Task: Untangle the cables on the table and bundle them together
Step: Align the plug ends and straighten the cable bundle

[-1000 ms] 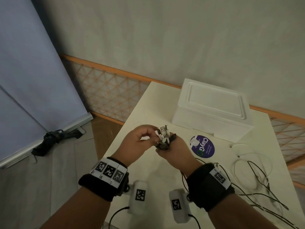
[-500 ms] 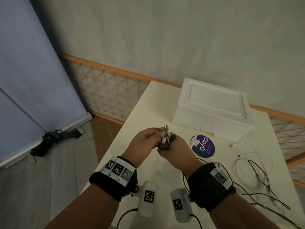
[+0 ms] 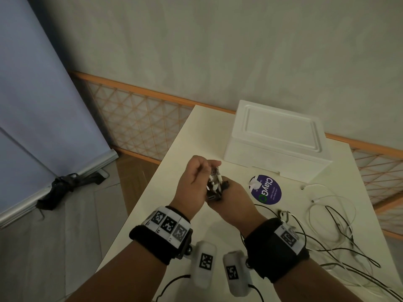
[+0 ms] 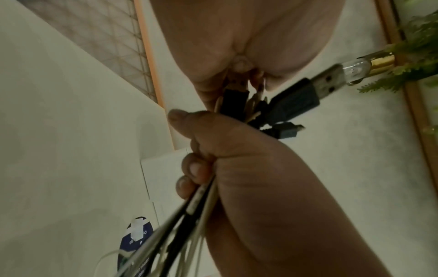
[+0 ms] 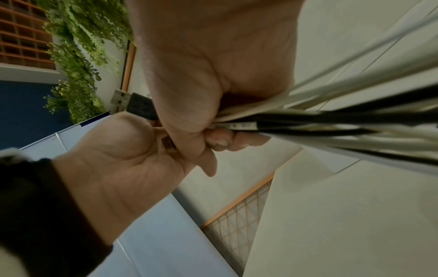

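Several black and white cables [image 5: 331, 120] run through the fist of my right hand [image 3: 224, 192], held above the table [image 3: 196, 136]. Their plug ends [image 3: 214, 184] stick up out of the fist in a cluster. A black USB plug [image 4: 296, 101] and a small black plug [image 4: 286, 131] point sideways from it. My left hand [image 3: 205, 171] is pressed against my right hand, and its fingertips [image 4: 241, 63] pinch the white ends at the top of the cluster. The rest of the cables [image 3: 331, 225] trail loose over the table on the right.
A white foam box [image 3: 277, 144] stands at the back of the table. A round purple sticker [image 3: 266, 189] lies in front of it. The table's left edge is just left of my hands, with floor and a grey roll-up screen base [image 3: 65, 184] beyond.
My left hand has moved right and slightly up, closing in on the plug ends. My right hand has kept its grip and barely moved.
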Demonstrator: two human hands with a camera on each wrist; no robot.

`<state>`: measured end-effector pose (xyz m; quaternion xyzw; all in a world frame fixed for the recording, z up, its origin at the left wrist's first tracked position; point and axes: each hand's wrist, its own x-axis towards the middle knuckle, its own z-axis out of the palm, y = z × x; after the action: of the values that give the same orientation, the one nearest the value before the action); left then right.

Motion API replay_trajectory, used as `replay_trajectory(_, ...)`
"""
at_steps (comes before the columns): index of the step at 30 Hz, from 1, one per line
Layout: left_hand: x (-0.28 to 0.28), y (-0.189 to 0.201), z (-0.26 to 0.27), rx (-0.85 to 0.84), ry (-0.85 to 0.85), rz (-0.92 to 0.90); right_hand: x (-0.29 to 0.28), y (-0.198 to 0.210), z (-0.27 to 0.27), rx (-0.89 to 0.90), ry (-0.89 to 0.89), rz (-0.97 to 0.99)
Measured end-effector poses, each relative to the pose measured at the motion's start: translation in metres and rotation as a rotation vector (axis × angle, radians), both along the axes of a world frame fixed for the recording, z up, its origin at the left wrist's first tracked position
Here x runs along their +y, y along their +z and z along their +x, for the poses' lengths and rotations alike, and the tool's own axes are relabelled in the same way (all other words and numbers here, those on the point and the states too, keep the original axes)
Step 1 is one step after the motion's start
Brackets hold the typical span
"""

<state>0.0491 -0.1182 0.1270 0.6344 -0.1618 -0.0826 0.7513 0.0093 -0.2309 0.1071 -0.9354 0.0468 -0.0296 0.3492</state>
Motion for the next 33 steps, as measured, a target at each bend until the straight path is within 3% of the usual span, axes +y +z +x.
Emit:
replay_trajectory(3,0.003,-0.004,0.002,-0.062,-0.106,0.084,0.0,0.001,0.0,0.003,-0.028,-0.005)
replay_trajectory(10,0.01,-0.008,0.01,-0.015,-0.172,0.252,0.002,0.005,0.0,0.0,-0.012,-0.094)
replay_trajectory(16,0.011,-0.012,0.011,-0.185,-0.194,0.457,0.003,0.006,-0.002,0.039,-0.044,-0.006)
replay_trajectory(19,0.008,-0.013,0.006,-0.229,-0.129,0.411,0.002,0.004,0.0,0.063,-0.083,0.048)
replay_trajectory(23,0.007,-0.014,0.004,-0.158,-0.073,0.397,-0.001,0.008,-0.003,0.063,-0.101,0.188)
replay_trajectory(28,0.012,-0.012,0.007,-0.268,-0.216,0.491,0.0,0.006,-0.005,0.051,-0.039,0.037)
replay_trajectory(33,0.003,-0.012,0.001,-0.3,-0.038,0.403,0.001,0.008,-0.003,0.037,-0.079,0.078)
